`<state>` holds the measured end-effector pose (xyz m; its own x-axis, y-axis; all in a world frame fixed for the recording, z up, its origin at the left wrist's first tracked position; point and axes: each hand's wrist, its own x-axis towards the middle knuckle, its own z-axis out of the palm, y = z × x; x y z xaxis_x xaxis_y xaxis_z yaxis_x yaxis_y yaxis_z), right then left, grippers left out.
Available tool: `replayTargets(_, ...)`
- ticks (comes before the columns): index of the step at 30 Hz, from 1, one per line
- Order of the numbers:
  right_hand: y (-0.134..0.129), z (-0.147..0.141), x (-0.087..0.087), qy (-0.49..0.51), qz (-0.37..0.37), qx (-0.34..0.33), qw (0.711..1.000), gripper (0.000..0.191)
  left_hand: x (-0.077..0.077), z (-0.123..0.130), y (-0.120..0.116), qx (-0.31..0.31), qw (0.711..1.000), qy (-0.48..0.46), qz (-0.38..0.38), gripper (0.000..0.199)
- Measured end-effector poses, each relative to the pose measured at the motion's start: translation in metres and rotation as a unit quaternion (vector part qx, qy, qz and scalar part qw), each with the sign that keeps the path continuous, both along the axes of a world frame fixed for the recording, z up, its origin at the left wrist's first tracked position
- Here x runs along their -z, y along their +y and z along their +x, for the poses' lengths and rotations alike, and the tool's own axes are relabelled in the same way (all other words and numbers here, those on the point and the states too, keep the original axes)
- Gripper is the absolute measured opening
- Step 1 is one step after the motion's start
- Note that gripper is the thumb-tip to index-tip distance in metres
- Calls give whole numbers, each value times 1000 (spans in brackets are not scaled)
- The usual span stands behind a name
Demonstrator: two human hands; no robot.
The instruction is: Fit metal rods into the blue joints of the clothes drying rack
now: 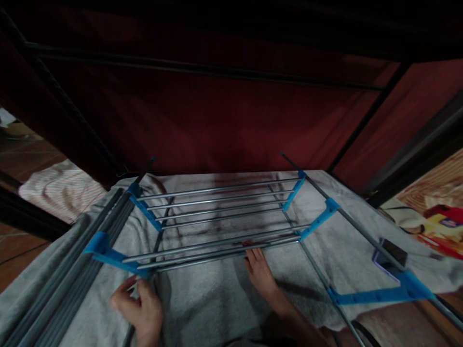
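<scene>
Dark red fabric (231,120) fills most of what we see ahead, crossed and edged by black bars (202,69). Below it we have a grey blanket (202,299) spread out, and the metal rack (217,243) stands over its middle, its rods running crosswise between blue brackets and blocking part of our view of the cloth. Along our left lies a bundle of parallel grey rods (72,274); beyond it, a striped cloth (61,188) is near the floor tiles. Over on the right sits a red and yellow package (443,229). Our left hand (139,306), fingers curled, is just beside the lower left blue bracket (115,258), while our right hand (258,272) has its fingers at the nearest rods. With such dim light, we cannot tell whether either is grasping anything. A rack pole cuts across our sight of the phone (395,249).
</scene>
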<state>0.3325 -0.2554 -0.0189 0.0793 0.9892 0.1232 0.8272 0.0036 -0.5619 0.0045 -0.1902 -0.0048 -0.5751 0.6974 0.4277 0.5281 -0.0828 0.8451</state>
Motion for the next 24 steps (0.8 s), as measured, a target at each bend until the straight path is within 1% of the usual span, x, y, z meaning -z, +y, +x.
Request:
replayTargets(1,-6,9,5,35,11,33,999,54,1,7,-8,26,998,56,16,22)
replayTargets(3,-12,23,10,128,15,111,985,52,2,27,-22,120,979,162,45,15)
replayTargets(4,-13,28,11,186,8,153,971,52,1,39,-28,182,960,204,61,15)
replayTargets(5,-13,33,11,252,2,188,949,54,-1,52,-32,232,940,239,75,19)
replayTargets(7,-12,41,6,371,4,222,902,60,-7,79,-34,303,900,298,95,29)
replayTargets(8,-11,45,2,412,14,222,884,62,-11,92,-32,324,884,323,99,33)
replayTargets(9,-10,49,-2,436,25,215,874,63,-16,103,-28,342,869,344,101,36)
replayTargets(10,-9,52,-7,442,32,207,872,62,-21,113,-23,359,854,363,100,38)
replayTargets(13,-10,61,-17,410,22,190,892,64,-36,133,-4,411,812,408,76,38)
replayTargets(16,-14,66,-21,396,15,184,900,67,-47,145,10,441,784,435,41,35)
replayTargets(18,-15,69,-23,391,14,184,902,68,-52,154,14,460,772,439,19,35)
replayTargets(21,-12,71,-29,362,7,181,915,71,-56,169,17,489,759,429,-11,35)
replayTargets(22,-10,72,-32,368,9,182,912,73,-56,173,18,494,760,421,-21,35)
replayTargets(24,-5,74,-38,412,24,188,891,76,-56,180,20,499,767,401,-38,33)
